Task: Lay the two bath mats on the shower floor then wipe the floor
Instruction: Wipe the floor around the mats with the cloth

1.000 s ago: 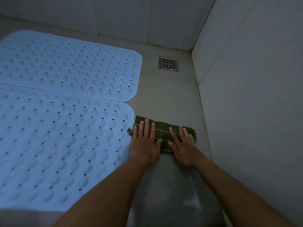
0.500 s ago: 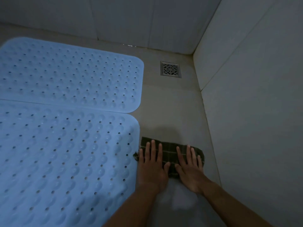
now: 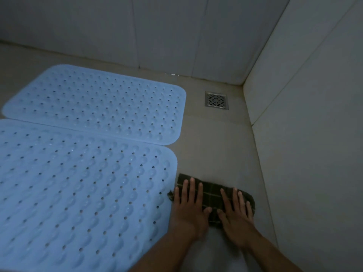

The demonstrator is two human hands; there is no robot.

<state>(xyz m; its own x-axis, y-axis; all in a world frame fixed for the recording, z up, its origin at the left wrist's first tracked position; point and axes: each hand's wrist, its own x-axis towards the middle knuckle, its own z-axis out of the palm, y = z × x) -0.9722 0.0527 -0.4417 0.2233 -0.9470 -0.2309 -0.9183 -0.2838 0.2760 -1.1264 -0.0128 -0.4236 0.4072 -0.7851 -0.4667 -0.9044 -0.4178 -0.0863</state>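
Shower floor (image 3: 212, 138) is carrying both bath mats (image 3: 98, 107), lying flat and edge to edge; laying appears done. Wiping is underway: left hand (image 3: 188, 209) and right hand (image 3: 235, 214), fingers spread, are pressing the cloth (image 3: 213, 195) beside the near mat (image 3: 78, 193).

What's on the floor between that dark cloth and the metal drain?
Nothing: the head view shows only bare beige floor between the checked cloth under both hands and the drain near the corner.
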